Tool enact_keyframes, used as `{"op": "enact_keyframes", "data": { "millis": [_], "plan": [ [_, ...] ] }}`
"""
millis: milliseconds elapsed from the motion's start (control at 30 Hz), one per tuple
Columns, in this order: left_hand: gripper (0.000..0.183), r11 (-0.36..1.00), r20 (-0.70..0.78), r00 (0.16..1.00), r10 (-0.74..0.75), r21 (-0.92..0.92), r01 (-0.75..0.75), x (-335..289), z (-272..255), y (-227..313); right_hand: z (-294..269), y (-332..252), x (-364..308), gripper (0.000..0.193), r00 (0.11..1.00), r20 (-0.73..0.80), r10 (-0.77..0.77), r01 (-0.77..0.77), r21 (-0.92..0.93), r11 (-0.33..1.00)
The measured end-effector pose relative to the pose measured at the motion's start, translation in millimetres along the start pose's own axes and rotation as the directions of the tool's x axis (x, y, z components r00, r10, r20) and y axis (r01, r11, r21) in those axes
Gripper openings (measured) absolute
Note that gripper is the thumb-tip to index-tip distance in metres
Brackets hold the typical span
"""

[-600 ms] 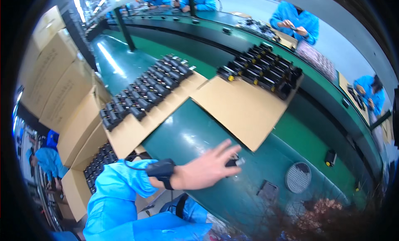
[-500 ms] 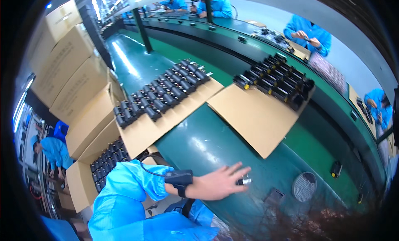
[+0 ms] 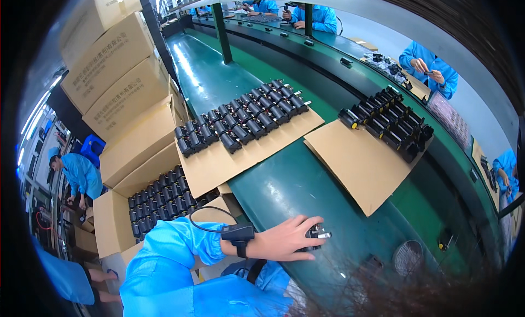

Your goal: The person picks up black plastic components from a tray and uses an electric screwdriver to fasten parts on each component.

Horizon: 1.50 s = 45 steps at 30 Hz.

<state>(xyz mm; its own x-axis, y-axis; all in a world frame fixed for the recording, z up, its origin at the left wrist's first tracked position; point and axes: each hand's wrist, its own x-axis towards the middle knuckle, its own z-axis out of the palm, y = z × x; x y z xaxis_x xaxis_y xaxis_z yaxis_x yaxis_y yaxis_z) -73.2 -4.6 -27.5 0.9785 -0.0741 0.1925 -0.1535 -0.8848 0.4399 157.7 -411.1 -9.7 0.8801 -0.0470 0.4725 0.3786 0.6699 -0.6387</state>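
Observation:
My left hand (image 3: 284, 240) lies palm down over the green bench (image 3: 273, 196), its wrist wearing a black strapped device (image 3: 238, 234). Its fingers and thumb curl around a small black part with a silver metal end (image 3: 324, 235) that sticks out past the fingertips; the rest of the part is mostly covered. My right hand is outside the picture. Beyond the left hand, rows of black cylindrical motor-like units (image 3: 240, 117) stand on a cardboard sheet (image 3: 219, 166).
Black parts (image 3: 391, 117) sit on another cardboard sheet (image 3: 361, 169) at right. Near the hand is a round mesh-like container (image 3: 407, 257). An open carton (image 3: 112, 221) holds more black units, with stacked cartons (image 3: 117, 71) behind. Co-workers (image 3: 432, 68) sit across the line.
My left hand's spread fingers have closed in around the small black part, and more of its metal end shows. The whole view has shifted, with the bench appearing further right.

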Motion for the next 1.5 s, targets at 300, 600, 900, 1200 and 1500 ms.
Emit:
{"op": "enact_keyframes", "data": {
  "millis": [300,600,900,1200,1500],
  "plan": [
    [0.061,0.904,-0.457,0.781,-0.426,-0.189,0.383,-71.2,-92.3,-61.8,-8.7,-6.6,-3.3,0.084,0.995,-0.100,-0.017,0.013,-0.042,0.999],
    [0.052,0.621,-0.679,0.536,-0.502,0.148,0.769,-140.4,-105.3,-153.3,-8.0,-4.8,-0.8,0.084,0.998,-0.069,-0.010,0.009,-0.017,1.000],
    [0.052,0.647,-0.711,0.561,-0.423,0.197,0.737,-122.8,-109.1,-181.7,1.2,-12.1,-2.1,0.085,0.998,-0.034,-0.053,0.049,-0.115,0.992],
    [0.055,0.854,-0.577,0.773,-0.265,0.233,0.466,-27.0,-83.1,-90.9,4.7,18.0,-0.5,0.083,0.991,-0.112,-0.072,0.074,0.008,0.997],
    [0.046,0.819,-0.104,0.832,0.546,-0.146,-0.555,245.0,40.9,82.6,3.8,12.2,-4.4,0.088,0.999,-0.012,-0.049,0.048,-0.080,0.996]
  ]
}}
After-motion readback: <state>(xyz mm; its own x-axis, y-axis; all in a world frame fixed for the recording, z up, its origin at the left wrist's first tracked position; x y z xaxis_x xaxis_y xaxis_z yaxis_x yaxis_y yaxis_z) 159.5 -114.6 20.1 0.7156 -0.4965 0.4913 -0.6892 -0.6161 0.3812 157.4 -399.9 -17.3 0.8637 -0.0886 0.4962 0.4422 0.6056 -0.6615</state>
